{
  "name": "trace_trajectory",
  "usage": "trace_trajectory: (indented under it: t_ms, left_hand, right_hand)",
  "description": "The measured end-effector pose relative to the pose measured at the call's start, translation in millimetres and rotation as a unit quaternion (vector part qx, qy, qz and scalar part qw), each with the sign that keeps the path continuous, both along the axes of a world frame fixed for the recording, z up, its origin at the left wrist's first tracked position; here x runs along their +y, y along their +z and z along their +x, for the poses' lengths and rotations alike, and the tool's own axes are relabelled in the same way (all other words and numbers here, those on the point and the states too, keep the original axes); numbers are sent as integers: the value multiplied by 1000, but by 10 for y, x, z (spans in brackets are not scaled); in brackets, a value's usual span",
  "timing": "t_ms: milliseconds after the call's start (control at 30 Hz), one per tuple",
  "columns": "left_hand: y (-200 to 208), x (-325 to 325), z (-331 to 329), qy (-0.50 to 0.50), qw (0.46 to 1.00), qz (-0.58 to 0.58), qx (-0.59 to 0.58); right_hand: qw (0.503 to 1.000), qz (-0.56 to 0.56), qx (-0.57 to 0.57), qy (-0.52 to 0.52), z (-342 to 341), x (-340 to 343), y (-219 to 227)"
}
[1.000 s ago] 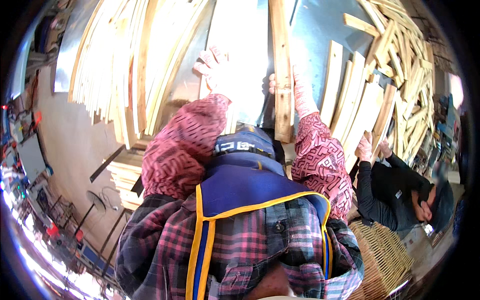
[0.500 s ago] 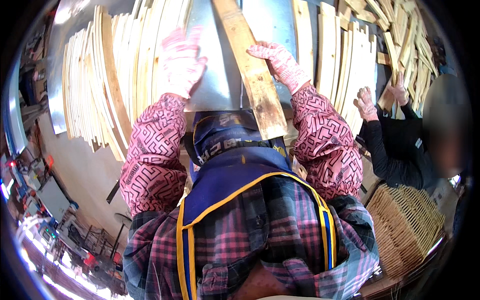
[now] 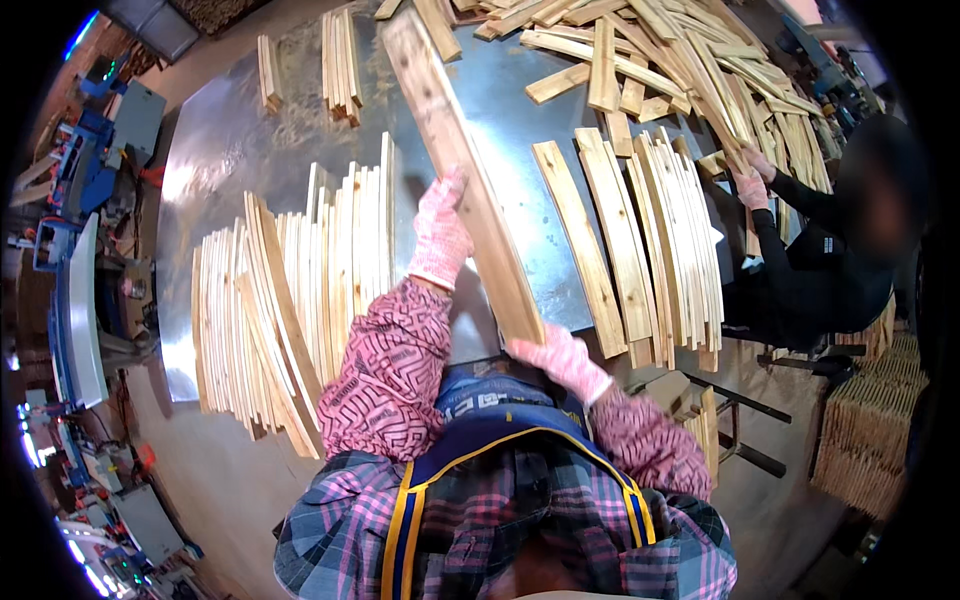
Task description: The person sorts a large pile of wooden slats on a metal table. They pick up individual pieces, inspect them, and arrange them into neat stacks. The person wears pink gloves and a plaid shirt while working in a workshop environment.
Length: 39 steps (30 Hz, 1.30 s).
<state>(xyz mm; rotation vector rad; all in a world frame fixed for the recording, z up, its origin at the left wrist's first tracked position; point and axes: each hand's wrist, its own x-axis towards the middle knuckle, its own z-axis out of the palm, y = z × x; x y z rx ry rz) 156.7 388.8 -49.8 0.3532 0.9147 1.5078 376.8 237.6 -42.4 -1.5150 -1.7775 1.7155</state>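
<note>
Metal tabletop [image 3: 225, 165] showed beneath the slanting wooden board [image 3: 478, 190] — left grip [image 3: 441, 228] closed on its left edge, right grip [image 3: 562, 362] clasping its near end (any slackening there risked swinging it into the right-hand slats [image 3: 650, 250]).

Illegible pale lettering [image 3: 482, 402] on blue apron [image 3: 500, 424]

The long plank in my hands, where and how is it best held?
I'd take the plank in two places: right grip on its near end, coming from the right; left grip about midway, coming from the left onto the long edge. It's long and flat and slants away leftward, so holding the near end alone would probably let the far end dip.
</note>
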Motion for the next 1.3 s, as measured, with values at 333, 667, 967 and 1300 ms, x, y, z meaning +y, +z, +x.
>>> trace_trajectory:
  t_ms: [333,667,967,1300]
  left_hand:
    - [-172,-370,485,-97,992,-70,-33]
    - [410,-1063,1444,-439,870,47,218]
    - [69,-1754,3441,-557,783,164,222]
    - [-775,-1027,3431,-582,701,109,397]
  right_hand:
    - [981,-120,-10,-149,191,-617,-334]
    - [977,-184,-39,-98,1055,-1075,-730]
    - [815,-5,-83,-574,2564,-2070,-1359]
    - [679,68,-5,-731,3669,-2691,-1197]
